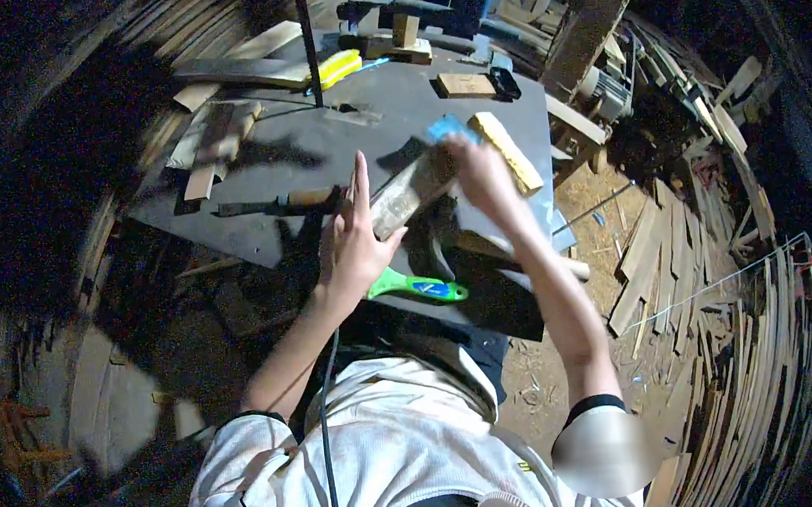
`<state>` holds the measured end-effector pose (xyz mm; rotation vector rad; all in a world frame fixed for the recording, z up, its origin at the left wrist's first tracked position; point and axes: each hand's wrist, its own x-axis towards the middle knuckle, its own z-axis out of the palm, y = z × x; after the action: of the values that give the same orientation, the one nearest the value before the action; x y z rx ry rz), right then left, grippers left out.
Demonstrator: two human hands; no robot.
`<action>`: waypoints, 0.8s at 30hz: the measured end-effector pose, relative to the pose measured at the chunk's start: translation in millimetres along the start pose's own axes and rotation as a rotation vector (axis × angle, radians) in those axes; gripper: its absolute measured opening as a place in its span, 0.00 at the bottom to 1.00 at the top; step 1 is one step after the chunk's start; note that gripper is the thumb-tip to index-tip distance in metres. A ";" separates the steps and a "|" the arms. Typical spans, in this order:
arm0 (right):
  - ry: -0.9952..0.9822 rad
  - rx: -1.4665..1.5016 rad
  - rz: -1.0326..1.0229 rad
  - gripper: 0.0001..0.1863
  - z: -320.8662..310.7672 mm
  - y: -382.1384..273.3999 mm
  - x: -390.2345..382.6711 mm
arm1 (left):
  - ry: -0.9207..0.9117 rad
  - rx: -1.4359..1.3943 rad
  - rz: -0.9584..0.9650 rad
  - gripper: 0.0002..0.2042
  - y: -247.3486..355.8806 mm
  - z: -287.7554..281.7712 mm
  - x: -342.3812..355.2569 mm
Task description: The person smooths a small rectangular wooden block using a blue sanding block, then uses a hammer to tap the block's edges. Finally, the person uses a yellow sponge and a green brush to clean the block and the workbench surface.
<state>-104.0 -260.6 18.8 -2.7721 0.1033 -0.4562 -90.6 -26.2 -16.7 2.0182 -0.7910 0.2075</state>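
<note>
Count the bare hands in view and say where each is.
2: the left hand at the near end of the wooden piece, the right hand toward its far end, by a blue item. No others show.

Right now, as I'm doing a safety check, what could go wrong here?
The left hand might bump the wooden-handled tool lying beside it. The green-handled tool lies near the front edge of the table, so a stray knock could send it off. The wood block could slip, with the right hand at its far end.
</note>
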 end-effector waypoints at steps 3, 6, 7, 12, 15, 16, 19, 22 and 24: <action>0.168 0.005 -0.466 0.27 21.0 -56.8 -35.5 | -0.047 0.116 -0.117 0.60 5.6 -12.6 -0.1; -0.115 0.029 -0.017 0.24 -4.7 -38.9 -27.2 | -0.008 0.118 -0.064 0.60 7.5 -9.3 1.3; 0.000 0.100 0.003 0.21 -7.3 -17.1 -17.5 | -0.007 0.137 -0.017 0.60 7.5 -9.1 0.6; 0.205 -0.034 -0.384 0.21 31.7 -48.4 -41.3 | -0.007 0.200 0.033 0.60 2.3 -14.9 2.0; -0.219 -0.062 -0.008 0.25 -7.8 -52.3 -34.4 | 0.025 0.213 -0.025 0.60 9.7 -12.2 2.2; -0.001 -0.014 -0.042 0.24 -0.3 -24.5 -33.0 | -0.042 0.184 -0.067 0.60 11.1 -12.0 -1.0; -0.034 -0.068 0.007 0.27 3.0 -27.5 -39.0 | -0.038 0.193 -0.142 0.55 13.6 -9.2 -0.6; 0.015 -0.057 -0.272 0.24 14.5 -43.6 -54.5 | -0.062 0.163 -0.138 0.56 20.3 -18.7 2.1; -0.099 -0.146 -0.061 0.22 -11.6 -46.4 -38.8 | -0.053 0.131 -0.156 0.58 18.6 -16.8 2.3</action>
<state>-143.6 -215.6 32.9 -2.9422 0.0305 -0.3380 -97.4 -20.3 6.8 2.2065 -0.6627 0.1195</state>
